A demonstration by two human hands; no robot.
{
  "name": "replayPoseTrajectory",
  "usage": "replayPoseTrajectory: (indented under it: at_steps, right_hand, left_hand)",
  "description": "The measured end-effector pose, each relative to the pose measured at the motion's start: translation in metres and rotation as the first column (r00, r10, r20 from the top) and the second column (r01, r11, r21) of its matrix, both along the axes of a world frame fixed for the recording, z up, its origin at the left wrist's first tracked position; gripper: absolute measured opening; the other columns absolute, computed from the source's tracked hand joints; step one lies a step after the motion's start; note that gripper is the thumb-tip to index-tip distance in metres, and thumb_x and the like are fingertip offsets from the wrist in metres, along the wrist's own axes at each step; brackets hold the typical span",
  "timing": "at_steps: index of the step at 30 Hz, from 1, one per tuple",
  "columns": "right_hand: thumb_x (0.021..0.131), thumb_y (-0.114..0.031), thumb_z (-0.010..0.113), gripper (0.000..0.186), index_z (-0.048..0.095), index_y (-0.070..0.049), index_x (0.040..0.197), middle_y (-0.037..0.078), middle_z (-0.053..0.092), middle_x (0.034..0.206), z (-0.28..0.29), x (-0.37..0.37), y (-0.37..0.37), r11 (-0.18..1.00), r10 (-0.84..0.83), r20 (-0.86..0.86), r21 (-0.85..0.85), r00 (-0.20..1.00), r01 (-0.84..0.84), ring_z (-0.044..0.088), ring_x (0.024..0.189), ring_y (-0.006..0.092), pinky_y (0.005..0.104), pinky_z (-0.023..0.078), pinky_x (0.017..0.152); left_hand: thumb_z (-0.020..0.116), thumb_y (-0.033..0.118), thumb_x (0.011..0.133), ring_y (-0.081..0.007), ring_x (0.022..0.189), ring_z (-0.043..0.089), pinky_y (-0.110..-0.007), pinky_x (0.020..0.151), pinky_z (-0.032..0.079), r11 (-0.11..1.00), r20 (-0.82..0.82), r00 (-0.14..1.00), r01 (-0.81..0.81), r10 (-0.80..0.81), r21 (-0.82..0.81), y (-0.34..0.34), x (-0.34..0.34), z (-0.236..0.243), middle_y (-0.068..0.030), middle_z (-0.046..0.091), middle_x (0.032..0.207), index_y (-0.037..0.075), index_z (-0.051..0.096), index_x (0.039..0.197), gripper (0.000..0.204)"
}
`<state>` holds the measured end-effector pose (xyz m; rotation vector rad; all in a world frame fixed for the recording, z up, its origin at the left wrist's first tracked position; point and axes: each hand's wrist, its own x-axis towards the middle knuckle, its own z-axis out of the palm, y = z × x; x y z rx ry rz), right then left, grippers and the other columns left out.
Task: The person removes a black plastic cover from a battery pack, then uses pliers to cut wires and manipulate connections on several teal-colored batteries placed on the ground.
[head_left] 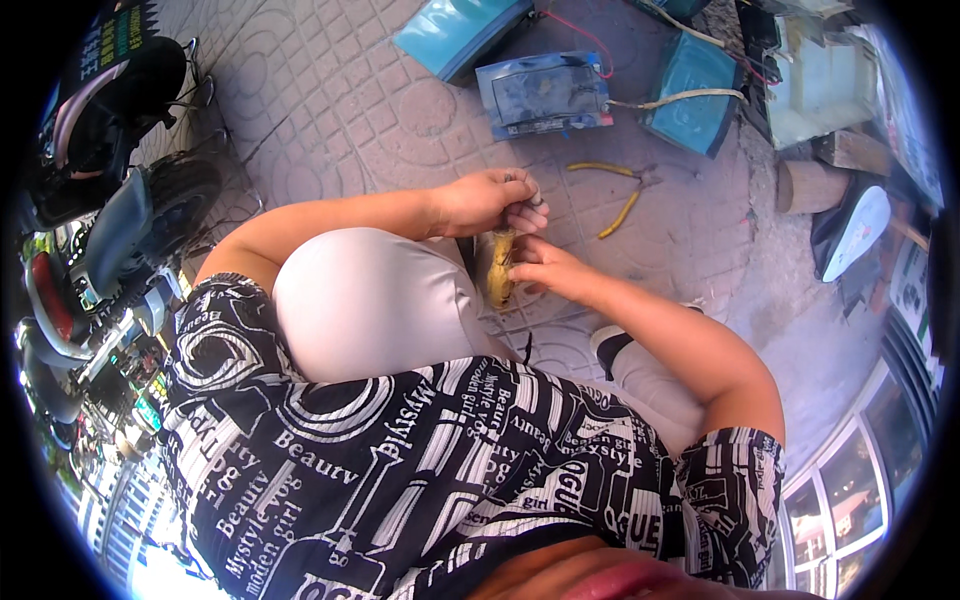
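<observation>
A worn yellow-brown object [500, 275], long and lumpy, stands between my hands near my knees; its kind cannot be made out. My right hand [552, 268] grips its upper part from the right, thumb and fingers bent against it. Just above its top end, my left hand [482, 203] is closed with curled fingers, and whatever they pinch is hidden or too small to name. Pliers with yellow handles [622, 196] lie spread on the paving, a short way beyond my right hand.
On the patterned paving [400, 110] ahead sits a battery with an opened top [545, 95], cables running from it. Blue battery cases [690, 95] flank it. Wooden blocks [812, 187] and a pale plastic box [825, 85] stand at the right. Parked scooters [120, 220] line the left.
</observation>
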<state>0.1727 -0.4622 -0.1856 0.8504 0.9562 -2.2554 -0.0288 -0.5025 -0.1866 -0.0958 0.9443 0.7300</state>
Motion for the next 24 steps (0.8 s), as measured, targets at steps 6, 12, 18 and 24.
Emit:
replayPoseTrajectory:
  at_steps: [6, 12, 18, 24]
  right_hand:
    - [0.085, -0.028, 0.064, 0.042, 0.06, -0.002, 0.117, 0.006, 0.067, 0.1, -0.009, 0.009, -0.008, 0.983, 0.103, 0.004, 0.152, 0.995, -0.102, 0.063, 0.088, 0.0184, 0.0342, 0.051, 0.075]
    - [0.082, -0.026, 0.063, 0.038, 0.06, 0.001, 0.107, 0.017, 0.068, 0.091, -0.007, 0.032, 0.015, 0.833, 0.317, 0.133, 0.434, 0.939, -0.342, 0.066, 0.083, 0.0291, 0.0397, 0.052, 0.076]
    - [0.086, -0.021, 0.058, 0.042, 0.052, -0.002, 0.123, 0.023, 0.067, 0.103, 0.029, 0.048, 0.046, 0.413, 0.566, 0.35, 0.663, 0.746, -0.624, 0.064, 0.096, 0.0425, 0.0495, 0.05, 0.083]
    - [0.087, -0.01, 0.053, 0.05, 0.046, -0.002, 0.136, 0.024, 0.06, 0.117, 0.076, 0.056, 0.065, 0.132, 0.735, 0.37, 0.744, 0.568, -0.655, 0.066, 0.095, 0.0399, 0.0481, 0.053, 0.081]
  left_hand:
    - [0.049, 0.022, 0.103, -0.0207, 0.097, 0.066, -0.032, 0.087, 0.054, 0.991, -0.063, 0.993, 0.105, -0.1, 0.088, 0.002, 0.003, 0.001, -0.0127, 0.064, 0.11, 0.002, 0.056, 0.105, 0.021]
    - [0.056, 0.035, 0.099, -0.0205, 0.082, 0.066, -0.033, 0.079, 0.053, 0.875, -0.658, 0.708, 0.459, -0.257, 0.152, 0.005, -0.008, 0.013, -0.0091, 0.066, 0.089, 0.004, 0.063, 0.091, 0.033]
    - [0.061, 0.026, 0.095, -0.0269, 0.059, 0.057, -0.042, 0.093, 0.051, 0.365, -0.916, 0.312, 0.846, 0.254, 0.389, -0.001, -0.017, 0.016, -0.0066, 0.054, 0.06, 0.007, 0.057, 0.066, 0.035]
    - [0.058, 0.031, 0.097, -0.0284, 0.057, 0.056, -0.057, 0.113, 0.031, 0.161, -0.874, 0.305, 0.908, 0.377, 0.386, 0.002, -0.022, 0.028, -0.0054, 0.05, 0.057, 0.011, 0.055, 0.067, 0.036]
